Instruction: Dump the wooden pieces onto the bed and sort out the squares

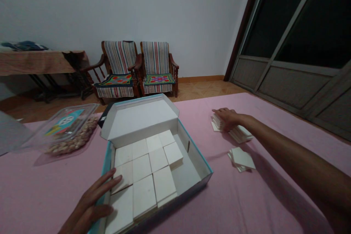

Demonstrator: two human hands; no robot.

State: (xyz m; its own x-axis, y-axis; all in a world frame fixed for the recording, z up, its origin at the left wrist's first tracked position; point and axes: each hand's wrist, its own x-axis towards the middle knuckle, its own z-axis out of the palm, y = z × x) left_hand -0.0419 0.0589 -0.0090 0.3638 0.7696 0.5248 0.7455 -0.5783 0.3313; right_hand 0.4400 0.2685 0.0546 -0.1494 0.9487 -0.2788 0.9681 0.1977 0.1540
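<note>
An open blue-edged cardboard box (201, 161) lies in front of me on a pink cloth, its lid flap folded back. Several stacks of white square tiles (153, 175) fill most of the box. My left hand (93, 201) rests on the box's near left rim, fingers spread, fingertips touching a tile. My right hand (227, 117) reaches far out to the right and lies flat on a loose pile of white tiles (241, 135). A smaller pile of tiles (241, 159) sits nearer, apart from both hands.
A clear plastic tub of nuts (68, 135) with a printed lid stands at the left. Beyond the table's far edge are two striped wooden armchairs (137, 69), a draped side table (35, 62) and dark glass doors (296, 36) at the right.
</note>
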